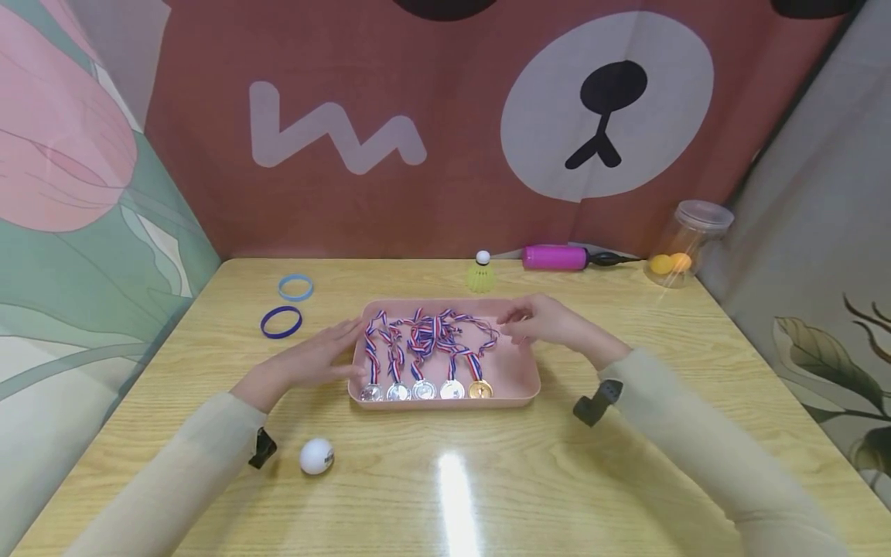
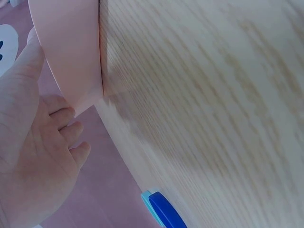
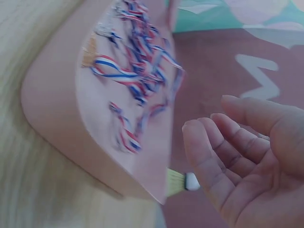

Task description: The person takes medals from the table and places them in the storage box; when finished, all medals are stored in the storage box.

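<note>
A pink tray [image 1: 513, 375] holds several silver medals [image 1: 425, 389] in a row along its near side, with one gold medal [image 1: 480, 389] at the right end of the row. Their red, white and blue ribbons [image 1: 433, 334] lie bunched toward the back of the tray. My left hand [image 1: 319, 357] touches the tray's left side with extended fingers. Over the tray's right back part is my right hand [image 1: 546, 319]; the right wrist view shows its fingers [image 3: 197, 142] loosely bent with nothing between them.
Left of the tray lie a light blue wristband [image 1: 295, 288] and a dark blue one [image 1: 281, 322]. A white ball [image 1: 316, 456] sits near the left forearm. Along the back are a yellow shuttlecock [image 1: 480, 275], a magenta pump [image 1: 554, 257] and a clear jar [image 1: 685, 244] with orange balls.
</note>
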The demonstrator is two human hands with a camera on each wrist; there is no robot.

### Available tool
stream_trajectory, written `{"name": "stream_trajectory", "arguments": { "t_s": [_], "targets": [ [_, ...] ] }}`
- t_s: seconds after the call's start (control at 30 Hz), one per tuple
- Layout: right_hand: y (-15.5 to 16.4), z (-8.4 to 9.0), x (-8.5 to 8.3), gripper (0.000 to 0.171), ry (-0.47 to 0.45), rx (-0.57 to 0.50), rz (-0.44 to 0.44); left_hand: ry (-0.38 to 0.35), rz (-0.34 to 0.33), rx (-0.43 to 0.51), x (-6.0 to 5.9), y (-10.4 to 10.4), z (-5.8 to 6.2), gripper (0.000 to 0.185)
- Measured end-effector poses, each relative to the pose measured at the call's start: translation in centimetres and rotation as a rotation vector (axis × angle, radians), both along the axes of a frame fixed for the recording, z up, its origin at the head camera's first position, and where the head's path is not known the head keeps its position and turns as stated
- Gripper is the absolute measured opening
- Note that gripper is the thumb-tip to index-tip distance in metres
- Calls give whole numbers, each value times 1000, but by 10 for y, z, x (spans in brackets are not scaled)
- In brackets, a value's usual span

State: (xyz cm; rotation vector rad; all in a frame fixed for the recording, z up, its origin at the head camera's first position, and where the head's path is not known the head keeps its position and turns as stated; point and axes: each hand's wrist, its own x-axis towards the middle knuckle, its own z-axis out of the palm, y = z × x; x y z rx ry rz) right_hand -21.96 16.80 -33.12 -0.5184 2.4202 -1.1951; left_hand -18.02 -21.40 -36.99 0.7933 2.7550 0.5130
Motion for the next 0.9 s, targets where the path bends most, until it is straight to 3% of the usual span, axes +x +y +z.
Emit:
{"name": "stream_trajectory", "arguments": {
  "t_s": [0.4, 0.9],
  "targets": [
    [76, 23, 29, 32, 75, -22, -60, 8, -11, 6, 0, 0, 0, 84],
    [182, -8, 71, 39, -3, 127, -115, 3, -14, 9, 1, 0, 2, 83]
  ]
}}
